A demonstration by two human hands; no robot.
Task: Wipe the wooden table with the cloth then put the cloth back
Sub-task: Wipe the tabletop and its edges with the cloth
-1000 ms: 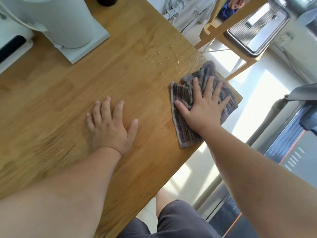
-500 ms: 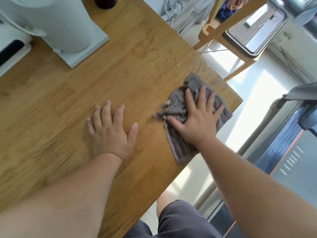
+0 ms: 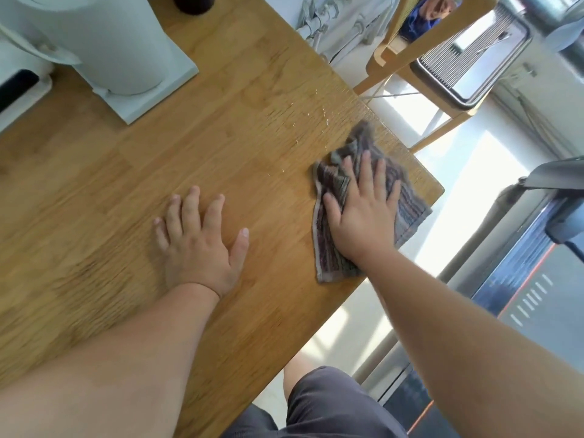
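Surface: a wooden bench (image 3: pixel 252 137) seen from above, with sunlit floor beyond its right-hand edges; parts of the view are blurred.
Cloth: the striped cloth (image 3: pixel 410 213) lies bunched on the bench at its right corner, and its outer rim seems to hang just past the edge.
Right hand: the right hand (image 3: pixel 363 216) lies flat on the cloth with fingers straight and spread. The grip is wide and presses down instead of pinching.
Left hand: the left hand (image 3: pixel 199 248) rests palm down on bare wood near the middle of the bench, well apart from the cloth, its grip also wide and holding nothing.
Why so: the flat palm probably spreads pressure so that more fabric rubs the wood. The other hand looks like a brace for the reach.
Specks: pale specks (image 3: pixel 325 121) sit just beyond the cloth toward the far edge, so wiping looks unfinished there.
Edges: two edges meet at the corner beside the cloth, so an outward stroke could push it off the bench.
Open room: bare wood runs from the cloth toward the left hand and the far-left corner.
Obstacles: a white appliance (image 3: pixel 120 42) on a square base stands at the far-left side, and a dark object (image 3: pixel 194 3) stands at the far edge.
Stage: mid-wipe, by my judgement; the cloth's resting place is not evident.
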